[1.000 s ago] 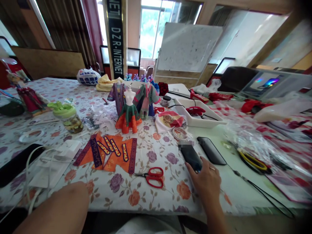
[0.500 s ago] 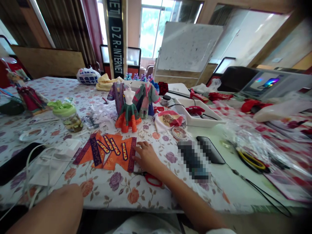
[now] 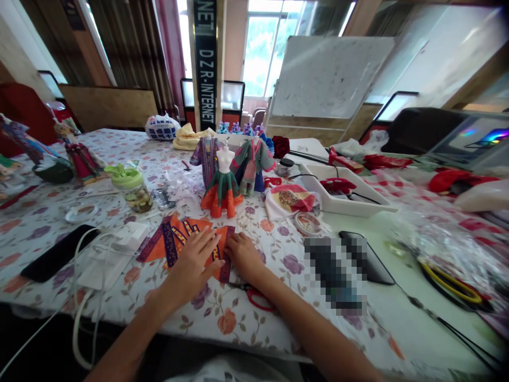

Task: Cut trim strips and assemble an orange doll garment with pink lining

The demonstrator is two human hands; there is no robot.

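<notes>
My left hand point(image 3: 194, 257) lies over the orange fabric point(image 3: 156, 246) with its fingers stretched out, hiding much of the cloth's middle. Purple patterned bands point(image 3: 168, 243) and narrow yellow-and-purple strips point(image 3: 186, 228) lie on the cloth. At its right purple border, my right hand point(image 3: 244, 255) has its fingers bent and closed on the edge. Just below my right wrist are red-handled scissors point(image 3: 259, 300), partly covered by the arm. Beyond the cloth stands a small white dress form point(image 3: 225, 159) in a green-and-orange skirt point(image 3: 222, 193).
Two more dressed forms, one in a purple robe point(image 3: 205, 159), stand behind. A green-lidded jar point(image 3: 135, 191), a power strip point(image 3: 99, 260) with cables and a black phone point(image 3: 59, 253) are at left. At right are a white tray point(image 3: 358, 207), a tape roll point(image 3: 307, 224) and plastic bags point(image 3: 421, 233).
My left hand has come in from the lower left and now rests over the fabric. My right hand's fingers have bent in at the fabric's edge. The view has shifted left.
</notes>
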